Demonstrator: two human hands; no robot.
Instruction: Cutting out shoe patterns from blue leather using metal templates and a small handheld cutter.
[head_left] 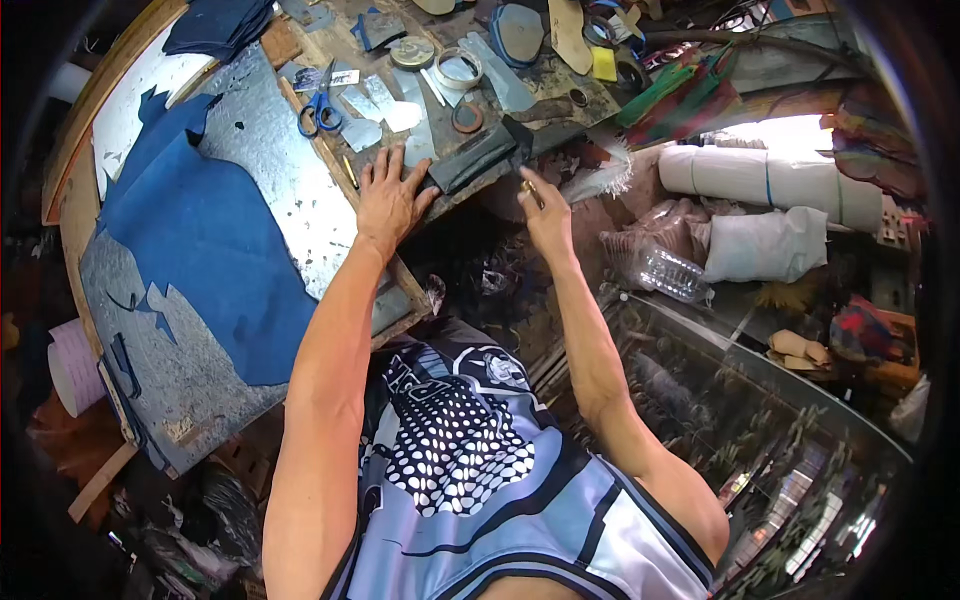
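Observation:
My left hand (pixel 392 198) lies flat at the front edge of the wooden workbench (pixel 345 155), fingers spread, with nothing in it. Beside its fingertips is a dark, flat folded piece (pixel 470 160) that looks like leather or cloth, lying along the bench edge. My right hand (pixel 547 213) hangs just off that edge, near the dark piece's right end. Its fingers are closed around something small with a brass-coloured glint, too small to name. Left of my left hand are a yellow pencil-like stick (pixel 350 170) and blue-handled scissors (pixel 320 112).
A large blue leather sheet (pixel 215 245) covers much of the left board. Tape rolls (pixel 458 68), clear scraps and sole-shaped pieces (pixel 518 35) crowd the bench's far side. To the right lie a white roll (pixel 770 180), a white sack (pixel 768 245), a plastic bottle (pixel 670 275) and a glass case (pixel 740 380).

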